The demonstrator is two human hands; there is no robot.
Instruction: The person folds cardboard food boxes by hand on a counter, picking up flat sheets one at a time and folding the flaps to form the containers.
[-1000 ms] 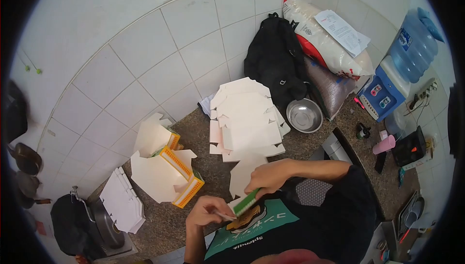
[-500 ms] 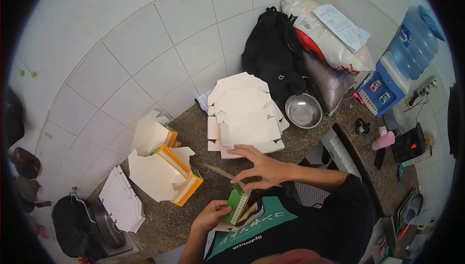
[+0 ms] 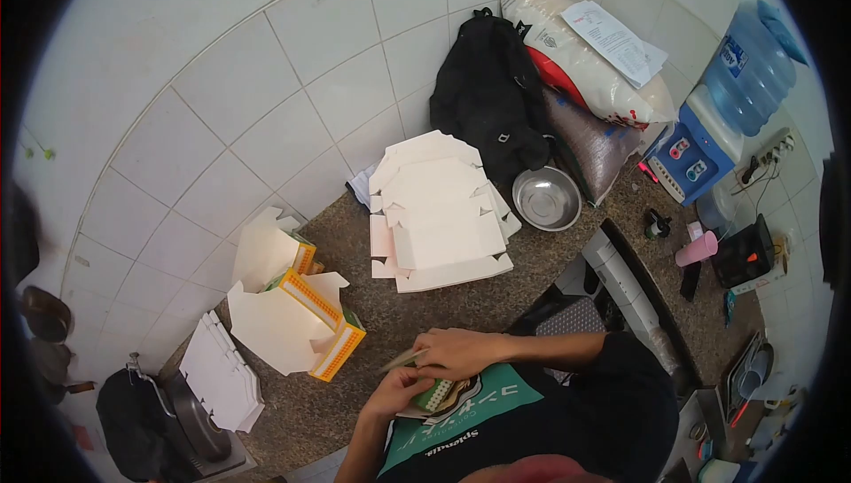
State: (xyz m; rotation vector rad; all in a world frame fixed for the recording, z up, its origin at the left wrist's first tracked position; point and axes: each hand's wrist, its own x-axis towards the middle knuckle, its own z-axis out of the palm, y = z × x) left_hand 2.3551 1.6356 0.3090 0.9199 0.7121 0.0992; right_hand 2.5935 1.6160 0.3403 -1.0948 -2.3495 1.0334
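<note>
Close to my body, a green carton (image 3: 433, 396) with a pale dotted pattern is held between both hands and partly covered by them. My left hand (image 3: 396, 392) grips its left side with thumb and fingers pressed together. From the right, my right hand (image 3: 461, 353) closes over its upper edge, with a pale flap sticking out beside the fingers. Two folded yellow-and-white cartons (image 3: 288, 328) stand open on the counter to the left. A stack of flat white cartons (image 3: 448, 230) lies ahead of my hands.
More flat white cartons (image 3: 222, 372) lie by the sink (image 3: 197, 416) at left. A steel bowl (image 3: 547, 199), black backpack (image 3: 487, 93) and large sacks (image 3: 589, 66) stand along the back. The stove (image 3: 612, 288) is at right, with a water dispenser (image 3: 696, 151) beyond.
My right hand has come down and inward from above the carton onto its upper edge, beside my left hand. The view has shifted slightly.
</note>
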